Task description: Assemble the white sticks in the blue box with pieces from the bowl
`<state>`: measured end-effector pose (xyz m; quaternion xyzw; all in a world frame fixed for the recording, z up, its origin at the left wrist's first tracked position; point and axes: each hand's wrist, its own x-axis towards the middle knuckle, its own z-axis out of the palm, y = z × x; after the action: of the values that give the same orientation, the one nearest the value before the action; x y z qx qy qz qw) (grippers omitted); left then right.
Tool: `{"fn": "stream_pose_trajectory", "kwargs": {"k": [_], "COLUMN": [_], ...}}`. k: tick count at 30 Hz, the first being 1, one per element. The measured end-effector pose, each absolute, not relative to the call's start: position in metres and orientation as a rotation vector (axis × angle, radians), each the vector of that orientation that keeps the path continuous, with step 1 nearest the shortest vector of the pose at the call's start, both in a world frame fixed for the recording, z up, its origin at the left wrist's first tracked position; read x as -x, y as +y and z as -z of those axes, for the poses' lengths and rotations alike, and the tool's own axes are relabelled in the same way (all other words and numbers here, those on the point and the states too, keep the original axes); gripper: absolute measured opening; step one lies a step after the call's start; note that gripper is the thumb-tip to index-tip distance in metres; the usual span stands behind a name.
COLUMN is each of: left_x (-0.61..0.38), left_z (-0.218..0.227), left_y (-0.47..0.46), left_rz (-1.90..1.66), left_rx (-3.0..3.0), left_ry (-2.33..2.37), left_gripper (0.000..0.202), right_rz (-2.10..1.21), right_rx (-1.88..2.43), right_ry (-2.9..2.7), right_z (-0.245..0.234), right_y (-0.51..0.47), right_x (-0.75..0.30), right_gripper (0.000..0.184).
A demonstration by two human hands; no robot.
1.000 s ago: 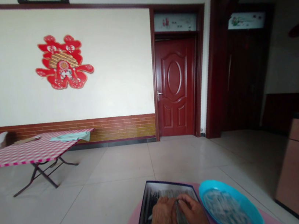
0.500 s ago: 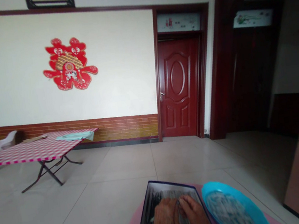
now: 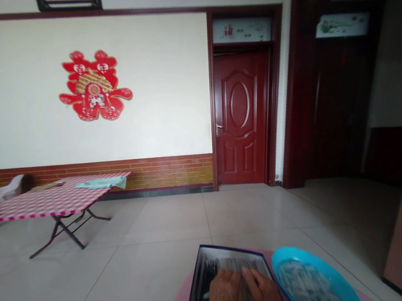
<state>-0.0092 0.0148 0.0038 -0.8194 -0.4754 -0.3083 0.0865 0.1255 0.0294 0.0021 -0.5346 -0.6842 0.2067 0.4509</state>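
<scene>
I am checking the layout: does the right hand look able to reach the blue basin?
Probably yes: the open blue basin stands just right of the box, with only the box's edge between it and the right hand.

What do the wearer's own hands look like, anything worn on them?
Left hand and right hand are both bare: no gloves, no sleeve or cuff in frame, no obvious markings. Too soft to rule out a small ring.

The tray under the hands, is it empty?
Not empty: thin pieces show inside the tray, beyond the left hand and right hand.
</scene>
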Motion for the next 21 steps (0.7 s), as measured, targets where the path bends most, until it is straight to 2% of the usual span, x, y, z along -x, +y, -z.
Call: {"fn": "stream_pose_trajectory", "kwargs": {"k": [10, 21], "left_x": [0.012, 0.011], "left_z": [0.0, -0.006], "left_y": [0.017, 0.013], "left_rz": [1.073, 1.015], "left_rx": [2.337, 2.397], "left_ry": [-1.425, -1.442], "left_gripper": [0.023, 0.02], "right_rz": [-0.507, -0.403], "right_rx": [1.248, 1.224], "right_ry": [-1.661, -1.701], "right_z": [-0.003, 0.016], "right_y": [0.027, 0.036], "right_x": [-0.124, -0.126], "right_gripper": [0.026, 0.028]}}
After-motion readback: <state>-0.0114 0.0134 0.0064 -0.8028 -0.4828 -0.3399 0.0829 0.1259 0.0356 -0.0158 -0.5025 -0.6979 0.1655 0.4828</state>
